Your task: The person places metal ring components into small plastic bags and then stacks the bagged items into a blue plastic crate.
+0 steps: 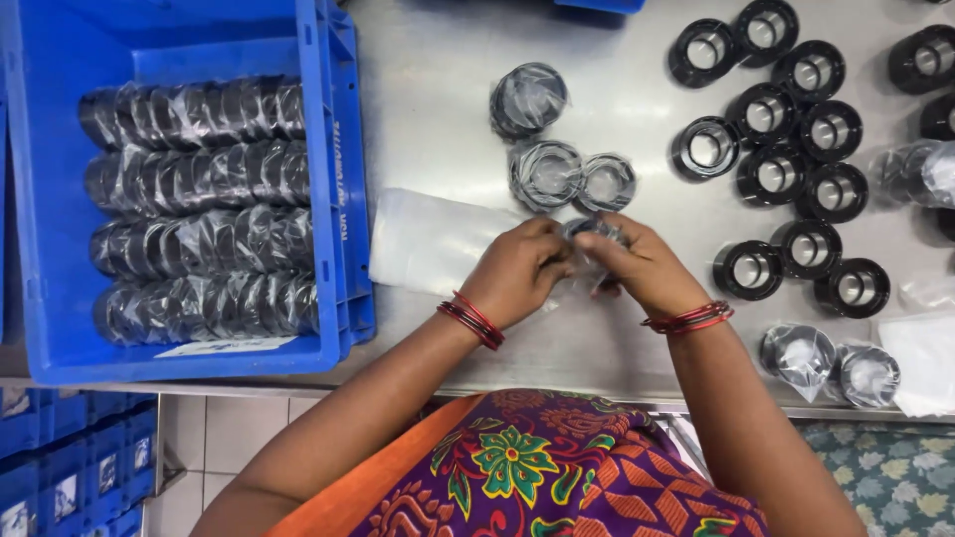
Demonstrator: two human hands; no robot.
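My left hand [519, 270] and my right hand [643, 267] meet at the middle of a steel table [438, 109]. Together they pinch a black ring part in a clear plastic bag [589, 239], mostly hidden by my fingers. Just beyond my hands lie three bagged black rings [545, 174]. A flat stack of clear plastic bags [430, 239] lies left of my left hand. Red bangles circle both wrists.
A blue crate [338, 199] at the left holds several rows of bagged rings. Several bare black rings [786, 149] stand at the upper right. Two more bagged rings [831, 363] and loose bags [920, 363] lie by the right front edge. Blue crates [70, 457] sit on the floor.
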